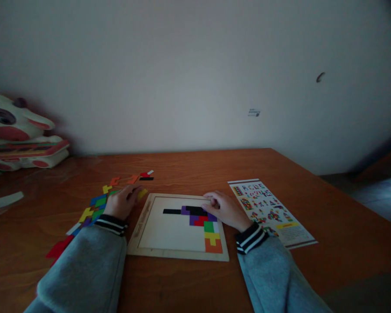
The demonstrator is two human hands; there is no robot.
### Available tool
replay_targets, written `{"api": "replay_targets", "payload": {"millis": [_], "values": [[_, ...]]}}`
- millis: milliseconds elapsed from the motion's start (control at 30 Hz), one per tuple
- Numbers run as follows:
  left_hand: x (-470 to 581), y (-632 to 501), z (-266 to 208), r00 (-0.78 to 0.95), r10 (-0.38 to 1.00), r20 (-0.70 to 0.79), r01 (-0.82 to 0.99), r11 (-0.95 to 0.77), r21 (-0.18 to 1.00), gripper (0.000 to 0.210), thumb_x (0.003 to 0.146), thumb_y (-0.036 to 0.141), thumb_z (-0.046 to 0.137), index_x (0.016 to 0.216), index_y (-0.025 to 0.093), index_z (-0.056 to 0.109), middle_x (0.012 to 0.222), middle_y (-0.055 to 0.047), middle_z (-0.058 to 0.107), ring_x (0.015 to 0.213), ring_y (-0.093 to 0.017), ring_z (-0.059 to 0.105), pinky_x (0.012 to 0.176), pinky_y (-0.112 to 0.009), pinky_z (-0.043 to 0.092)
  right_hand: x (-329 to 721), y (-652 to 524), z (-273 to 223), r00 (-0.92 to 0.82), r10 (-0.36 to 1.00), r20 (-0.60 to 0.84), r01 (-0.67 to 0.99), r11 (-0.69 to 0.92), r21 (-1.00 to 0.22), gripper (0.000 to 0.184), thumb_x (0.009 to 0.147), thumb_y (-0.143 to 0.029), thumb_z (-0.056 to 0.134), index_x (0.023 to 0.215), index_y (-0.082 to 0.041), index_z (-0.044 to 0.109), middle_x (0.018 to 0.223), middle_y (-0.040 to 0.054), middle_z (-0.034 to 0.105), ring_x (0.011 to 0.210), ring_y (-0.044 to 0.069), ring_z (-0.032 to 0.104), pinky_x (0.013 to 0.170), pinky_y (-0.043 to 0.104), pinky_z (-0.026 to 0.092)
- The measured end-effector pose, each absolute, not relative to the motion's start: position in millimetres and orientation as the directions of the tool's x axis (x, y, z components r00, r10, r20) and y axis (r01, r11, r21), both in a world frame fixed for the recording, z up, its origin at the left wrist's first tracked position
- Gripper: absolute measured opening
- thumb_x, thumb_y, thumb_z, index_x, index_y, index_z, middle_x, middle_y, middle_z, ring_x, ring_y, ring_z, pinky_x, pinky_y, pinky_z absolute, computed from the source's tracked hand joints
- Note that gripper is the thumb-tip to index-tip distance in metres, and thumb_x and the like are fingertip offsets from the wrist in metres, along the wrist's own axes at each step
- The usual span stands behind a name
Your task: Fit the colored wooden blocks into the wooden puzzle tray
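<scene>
A wooden puzzle board (177, 255) lies on the table in front of me, its white inside partly covered with coloured block pieces. Black pieces (172, 211), a red piece (201, 221), a green piece (209, 226), a yellow piece (212, 238) and an orange piece (213, 248) show toward its right side. My left hand (119, 203) is beyond the board's left edge, fingers bent, with a yellow puzzle piece (143, 194) at its fingertips. My right hand (226, 211) rests over the board's upper right, thumb and forefinger apart, fingertips near the purple and black pieces.
Loose coloured pieces (85, 214) lie left of the board, partly hidden by my left arm; several more lie behind. A printed pattern sheet (288, 234) is on the right. A toy keyboard with an animal head (26, 150) stands far left, against the wall (169, 78).
</scene>
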State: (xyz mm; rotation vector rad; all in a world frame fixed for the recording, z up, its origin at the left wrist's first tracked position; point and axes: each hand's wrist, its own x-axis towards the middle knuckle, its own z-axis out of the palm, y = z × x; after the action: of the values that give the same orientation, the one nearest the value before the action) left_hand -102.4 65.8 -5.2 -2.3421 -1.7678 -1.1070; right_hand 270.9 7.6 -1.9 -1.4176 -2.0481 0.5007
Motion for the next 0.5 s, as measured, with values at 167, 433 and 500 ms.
{"api": "replay_targets", "payload": {"millis": [167,433,500], "values": [[-94,57,-8,0.063,0.905,0.42,0.665,-0.352,0.658,0.041,0.085,0.054,0.054,0.096,0.017,0.068,0.092,-0.006,0.074,0.082,-0.021,0.07,0.078,-0.032,0.058,271,7,-2,-0.251,0.932,0.261,0.696,0.361,-0.62,0.032,0.086,-0.041,0.064,0.11,-0.02,0.065,0.083,0.0026,0.061,0.076,0.017,0.057,0.07,0.029,0.045],[-79,49,-11,0.172,0.858,0.484,0.631,-0.474,0.615,0.036,0.08,0.051,0.065,0.09,0.017,0.066,0.092,-0.007,0.069,0.083,-0.021,0.068,0.076,-0.036,0.06,272,8,-5,-0.247,0.93,0.272,0.702,0.365,-0.611,0.034,0.086,-0.044,0.064,0.111,-0.021,0.065,0.083,0.0024,0.061,0.077,0.018,0.058,0.072,0.031,0.045],[-77,48,-11,0.233,0.83,0.507,0.645,-0.522,0.558,0.033,0.083,0.048,0.062,0.094,0.018,0.066,0.096,-0.008,0.068,0.086,-0.021,0.067,0.076,-0.036,0.06,272,7,-3,-0.245,0.93,0.274,0.708,0.365,-0.605,0.033,0.086,-0.044,0.064,0.11,-0.022,0.065,0.083,0.0022,0.061,0.078,0.018,0.058,0.074,0.031,0.044]]}}
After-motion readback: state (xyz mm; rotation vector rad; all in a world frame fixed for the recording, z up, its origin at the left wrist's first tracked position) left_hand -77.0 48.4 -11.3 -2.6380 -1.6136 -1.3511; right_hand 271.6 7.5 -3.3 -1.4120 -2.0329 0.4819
